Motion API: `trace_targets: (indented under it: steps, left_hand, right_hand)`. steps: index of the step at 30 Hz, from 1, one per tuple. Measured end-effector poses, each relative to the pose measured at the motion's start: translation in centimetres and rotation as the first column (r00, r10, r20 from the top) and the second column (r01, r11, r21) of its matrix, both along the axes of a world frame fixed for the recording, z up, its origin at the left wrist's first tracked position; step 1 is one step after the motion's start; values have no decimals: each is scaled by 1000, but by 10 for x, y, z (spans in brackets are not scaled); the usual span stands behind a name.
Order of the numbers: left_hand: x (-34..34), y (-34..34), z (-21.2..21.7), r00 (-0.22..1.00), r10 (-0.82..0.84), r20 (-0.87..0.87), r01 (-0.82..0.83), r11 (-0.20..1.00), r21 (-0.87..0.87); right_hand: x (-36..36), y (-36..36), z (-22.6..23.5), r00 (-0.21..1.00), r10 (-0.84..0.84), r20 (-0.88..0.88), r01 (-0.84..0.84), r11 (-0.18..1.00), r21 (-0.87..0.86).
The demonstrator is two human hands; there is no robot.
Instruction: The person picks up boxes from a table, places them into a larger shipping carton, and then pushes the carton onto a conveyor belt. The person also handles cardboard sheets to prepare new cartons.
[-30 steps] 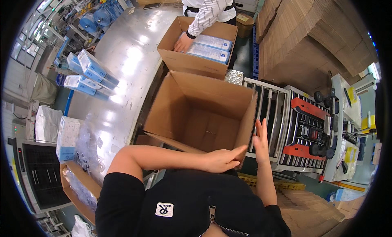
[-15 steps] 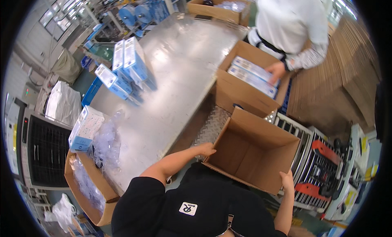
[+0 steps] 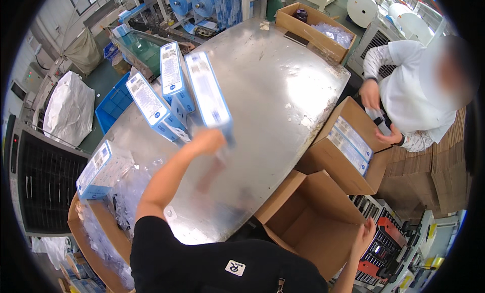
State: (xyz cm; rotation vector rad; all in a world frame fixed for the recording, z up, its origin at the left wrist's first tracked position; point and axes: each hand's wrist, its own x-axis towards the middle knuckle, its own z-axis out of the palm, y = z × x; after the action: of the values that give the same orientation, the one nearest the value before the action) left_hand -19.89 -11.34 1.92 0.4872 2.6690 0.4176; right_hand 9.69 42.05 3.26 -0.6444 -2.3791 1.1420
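Observation:
Over the metal table, my left hand (image 3: 208, 141) is at the near lower end of a blue-and-white carton (image 3: 208, 91). Its fingers are smeared by motion, so I cannot make out their grip. Two similar cartons, a middle carton (image 3: 173, 71) and a left carton (image 3: 150, 101), stand close beside it. At my right side, my right hand (image 3: 365, 236) is closed on the right rim of an open cardboard box (image 3: 303, 212). Bare brown walls and bottom show inside that box.
Across the table corner, a person in white (image 3: 419, 86) handles a small greyish thing over a box of cartons (image 3: 323, 154). A box of clear plastic (image 3: 83, 242) and another carton (image 3: 96, 174) sit at left. Rollers (image 3: 376, 247) run at right; flattened cardboard (image 3: 424, 182) is stacked beyond.
My left hand has left the cardboard box and reached across the table to the cartons. My right hand stays at the box. The co-worker's hand has come out of the other box.

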Motion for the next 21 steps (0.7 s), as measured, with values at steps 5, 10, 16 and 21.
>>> trace_targets:
  steps: [5, 10, 16, 21]
  left_hand:
    - [-52, -46, 86, 845, 517, -140, -441, 820, 365]
    - [-153, -125, 12, 456, 703, -546, -798, 595, 100]
    - [-71, -93, -11, 822, 462, -333, -440, 886, 144]
    - [78, -30, 62, 983, -169, -65, 164, 983, -77]
  right_hand:
    - [-185, -193, 77, 669, 651, 359, -737, 645, 204]
    - [-255, -307, 39, -281, 776, 565, -435, -628, 646]
    - [-270, -291, 47, -147, 713, 686, -753, -530, 390]
    - [-227, -278, 24, -26, 857, 514, -835, -302, 461]
